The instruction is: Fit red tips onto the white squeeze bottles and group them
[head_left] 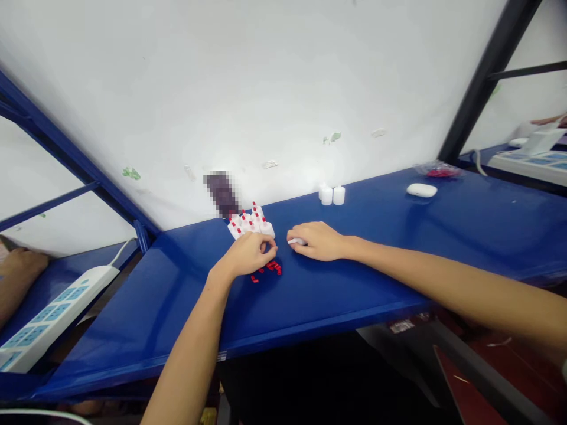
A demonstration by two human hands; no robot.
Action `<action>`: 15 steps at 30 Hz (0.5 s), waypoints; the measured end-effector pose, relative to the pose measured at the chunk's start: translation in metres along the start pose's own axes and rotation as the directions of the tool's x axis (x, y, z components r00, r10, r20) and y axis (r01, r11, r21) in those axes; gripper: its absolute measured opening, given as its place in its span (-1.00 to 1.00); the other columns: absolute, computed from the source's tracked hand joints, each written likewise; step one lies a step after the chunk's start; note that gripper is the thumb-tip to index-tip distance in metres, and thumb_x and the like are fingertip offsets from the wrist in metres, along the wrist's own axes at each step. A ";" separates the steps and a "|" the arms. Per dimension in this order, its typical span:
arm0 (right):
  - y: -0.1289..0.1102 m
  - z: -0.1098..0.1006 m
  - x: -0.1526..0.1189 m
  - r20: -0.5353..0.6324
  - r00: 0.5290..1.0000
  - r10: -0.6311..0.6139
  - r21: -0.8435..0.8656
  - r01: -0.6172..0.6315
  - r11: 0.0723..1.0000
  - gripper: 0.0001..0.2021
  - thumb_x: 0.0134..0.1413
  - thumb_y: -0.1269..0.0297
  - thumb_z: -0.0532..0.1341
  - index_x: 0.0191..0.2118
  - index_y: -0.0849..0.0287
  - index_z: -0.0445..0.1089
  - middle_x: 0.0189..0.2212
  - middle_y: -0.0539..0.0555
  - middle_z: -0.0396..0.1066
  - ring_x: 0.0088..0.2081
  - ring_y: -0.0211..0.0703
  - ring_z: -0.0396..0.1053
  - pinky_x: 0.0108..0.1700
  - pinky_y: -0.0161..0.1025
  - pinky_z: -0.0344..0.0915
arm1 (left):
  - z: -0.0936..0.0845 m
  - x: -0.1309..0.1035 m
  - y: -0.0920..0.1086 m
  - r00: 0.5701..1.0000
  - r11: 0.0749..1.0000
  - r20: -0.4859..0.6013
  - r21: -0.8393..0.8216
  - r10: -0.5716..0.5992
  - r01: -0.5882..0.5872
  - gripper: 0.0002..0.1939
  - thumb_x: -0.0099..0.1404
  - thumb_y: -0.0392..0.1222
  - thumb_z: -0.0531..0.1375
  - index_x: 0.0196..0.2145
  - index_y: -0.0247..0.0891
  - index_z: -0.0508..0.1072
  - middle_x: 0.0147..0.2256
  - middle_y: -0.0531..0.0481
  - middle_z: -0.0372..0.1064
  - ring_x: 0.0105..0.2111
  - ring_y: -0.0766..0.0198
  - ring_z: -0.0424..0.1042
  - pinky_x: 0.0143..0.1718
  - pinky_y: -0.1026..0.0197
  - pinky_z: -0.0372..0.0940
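Observation:
My right hand [321,241] is closed round a small white cylinder [296,241], whose end shows between thumb and fingers. To its left, my left hand [251,254] is curled with thumb and forefinger close together. Whether anything sits in that pinch is too small to make out. Just beyond the left hand stands a tight group of white cylinders [267,229] with red tips on top. Several loose red pieces [273,267] lie on the blue table [328,295] beside the left hand. Farther back, a few white cylinders without red tips [339,195] stand near the wall.
A dark pixelated rectangle [222,193] leans on the wall behind the group. At the right are a white rounded case [422,190] and a clear bag with red pieces [438,170]. A power strip [57,319] and another person's hand [26,264] are at the left.

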State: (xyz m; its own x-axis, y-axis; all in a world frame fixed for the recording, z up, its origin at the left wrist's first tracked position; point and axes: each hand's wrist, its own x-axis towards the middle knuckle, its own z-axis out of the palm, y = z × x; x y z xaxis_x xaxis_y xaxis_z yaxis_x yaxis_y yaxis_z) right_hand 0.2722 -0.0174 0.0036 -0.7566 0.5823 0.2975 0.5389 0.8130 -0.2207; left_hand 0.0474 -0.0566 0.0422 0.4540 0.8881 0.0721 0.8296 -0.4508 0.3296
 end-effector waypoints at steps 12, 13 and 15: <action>0.000 -0.001 0.000 0.006 1.000 -0.011 0.006 0.011 1.000 -0.81 0.26 0.23 0.03 -0.20 0.12 0.36 -0.29 0.05 0.44 -0.30 -0.15 0.32 -0.32 -0.27 0.01 | -0.036 -0.030 -0.019 0.869 0.911 0.460 -0.254 -0.182 0.325 -0.73 0.10 -0.09 0.24 -0.25 -0.28 0.55 -0.46 -0.02 0.53 -0.44 0.24 0.48 -0.47 0.32 0.26; 0.000 0.000 0.000 0.005 1.000 -0.009 0.007 0.009 1.000 -0.81 0.26 0.23 0.03 -0.20 0.11 0.37 -0.29 0.05 0.44 -0.30 -0.15 0.32 -0.32 -0.27 0.01 | -0.037 -0.030 -0.019 0.864 0.911 0.474 -0.258 -0.170 0.321 -0.71 0.09 -0.10 0.25 -0.23 -0.28 0.55 -0.46 -0.03 0.54 -0.43 0.24 0.48 -0.47 0.32 0.26; 0.001 0.000 0.000 0.004 1.000 -0.010 0.008 0.010 1.000 -0.82 0.25 0.23 0.04 -0.20 0.11 0.37 -0.29 0.05 0.44 -0.30 -0.14 0.32 -0.32 -0.27 0.01 | -0.037 -0.031 -0.020 0.855 0.919 0.497 -0.246 -0.152 0.306 -0.69 0.08 -0.12 0.26 -0.21 -0.27 0.56 -0.46 -0.02 0.54 -0.43 0.24 0.48 -0.44 0.32 0.26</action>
State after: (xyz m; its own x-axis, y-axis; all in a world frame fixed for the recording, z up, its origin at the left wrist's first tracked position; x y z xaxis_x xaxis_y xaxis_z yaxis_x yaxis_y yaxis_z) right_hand 0.2725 -0.0164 0.0036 -0.7635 0.5741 0.2956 0.5282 0.8186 -0.2256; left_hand 0.0048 -0.0715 0.0682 0.4237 0.7826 -0.4561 0.8217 -0.1203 0.5570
